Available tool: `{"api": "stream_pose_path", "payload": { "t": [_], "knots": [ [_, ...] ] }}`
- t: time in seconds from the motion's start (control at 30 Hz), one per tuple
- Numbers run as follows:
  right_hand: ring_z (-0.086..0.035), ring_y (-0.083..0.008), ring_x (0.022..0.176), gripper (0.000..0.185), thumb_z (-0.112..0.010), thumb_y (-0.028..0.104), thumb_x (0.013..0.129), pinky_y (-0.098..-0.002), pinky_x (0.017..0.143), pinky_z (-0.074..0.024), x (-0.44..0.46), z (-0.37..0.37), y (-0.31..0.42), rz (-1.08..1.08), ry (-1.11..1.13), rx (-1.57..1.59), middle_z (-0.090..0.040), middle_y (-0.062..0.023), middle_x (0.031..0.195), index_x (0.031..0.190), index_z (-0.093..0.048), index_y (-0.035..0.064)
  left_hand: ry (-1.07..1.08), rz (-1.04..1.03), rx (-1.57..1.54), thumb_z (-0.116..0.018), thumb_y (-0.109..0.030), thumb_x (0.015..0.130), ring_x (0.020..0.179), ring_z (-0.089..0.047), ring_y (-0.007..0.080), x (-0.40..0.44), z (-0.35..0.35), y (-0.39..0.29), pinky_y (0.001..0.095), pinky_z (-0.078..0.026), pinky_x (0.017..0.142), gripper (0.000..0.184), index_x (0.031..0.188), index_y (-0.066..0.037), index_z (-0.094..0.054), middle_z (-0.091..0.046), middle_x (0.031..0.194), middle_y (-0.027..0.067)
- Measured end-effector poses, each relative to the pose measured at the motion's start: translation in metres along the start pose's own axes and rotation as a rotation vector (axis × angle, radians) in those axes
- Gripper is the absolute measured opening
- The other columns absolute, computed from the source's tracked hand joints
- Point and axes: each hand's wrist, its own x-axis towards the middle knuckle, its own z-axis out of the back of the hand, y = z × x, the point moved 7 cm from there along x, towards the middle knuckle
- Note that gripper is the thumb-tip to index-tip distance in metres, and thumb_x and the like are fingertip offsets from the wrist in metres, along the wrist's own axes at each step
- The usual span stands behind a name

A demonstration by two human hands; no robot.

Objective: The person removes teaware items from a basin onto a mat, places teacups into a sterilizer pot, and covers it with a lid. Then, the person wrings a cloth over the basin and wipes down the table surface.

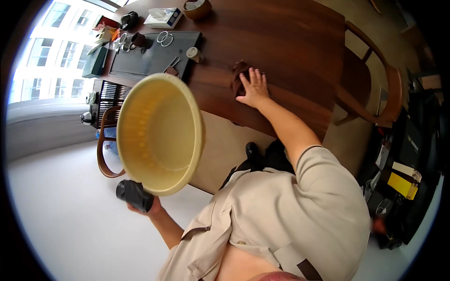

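My left hand (145,206) is closed at the lower rim of a pale yellow plastic basin (160,133), holding it tilted with its inside towards me. A black cylindrical roll (135,195) is in the same hand, covering part of the fingers; what it is exactly I cannot tell. No contents show in the basin. On the wooden table (281,28), my right hand (255,89) lies flat with its fingers spread. Beneath its palm and fingers, near the table's edge, is a crumpled dark brown cloth (238,80).
A black tea tray (129,63) carries cups, tongs and white rings. Behind it stand a tissue box (163,18) and a brown bowl (197,9). Wooden chairs (393,89) flank the table. Dark shelving (398,159) with papers is at the right.
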Motion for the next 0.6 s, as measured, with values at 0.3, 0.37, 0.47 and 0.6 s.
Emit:
{"api": "stream_pose_path", "payload": {
  "t": [0.3, 0.37, 0.47, 0.6],
  "knots": [
    [-0.02, -0.0289, 0.143, 0.061, -0.07, 0.026, 0.07, -0.0493, 0.116, -0.0141, -0.009, -0.045, 0.099, 0.693, 0.128, 0.044, -0.028, -0.0097, 0.152, 0.129, -0.057, 0.0249, -0.131, -0.093, 0.058, -0.053, -0.049, 0.081, 0.118, -0.054, 0.0259, -0.036, 0.071, -0.063, 0.0442, -0.043, 0.101, 0.062, 0.128, -0.009, -0.053, -0.059, 0.126, 0.0092],
    [-0.02, -0.0261, 0.143, 0.059, -0.071, 0.028, 0.069, -0.054, 0.115, -0.014, -0.034, -0.012, 0.07, 0.562, 0.064, 0.002, -0.029, -0.0085, 0.152, 0.127, -0.058, 0.0237, -0.196, -0.108, 0.05, -0.053, -0.049, 0.081, 0.117, -0.055, 0.026, -0.048, 0.073, -0.066, 0.0445, -0.044, 0.1, 0.062, 0.128, -0.008, -0.053, -0.059, 0.125, 0.0092],
    [-0.019, -0.0304, 0.143, 0.066, -0.064, 0.027, 0.071, -0.0585, 0.112, -0.0153, -0.038, 0.022, -0.022, 0.017, -0.171, -0.233, -0.026, -0.0152, 0.152, 0.134, -0.048, 0.0137, -0.259, -0.119, -0.007, -0.053, -0.049, 0.081, 0.117, -0.055, 0.026, -0.052, 0.083, -0.062, 0.0449, -0.044, 0.1, 0.061, 0.126, -0.008, -0.055, -0.059, 0.125, 0.0092],
    [-0.012, -0.0387, 0.143, 0.074, -0.058, 0.033, 0.079, -0.06, 0.111, -0.0159, 0.019, 0.024, -0.059, -0.348, -0.01, -0.289, -0.014, -0.0132, 0.157, 0.145, -0.032, 0.0124, -0.224, -0.169, -0.053, -0.053, -0.051, 0.081, 0.118, -0.055, 0.0261, -0.046, 0.077, -0.052, 0.0456, -0.043, 0.101, 0.061, 0.125, -0.009, -0.057, -0.06, 0.124, 0.0092]
  ]
}}
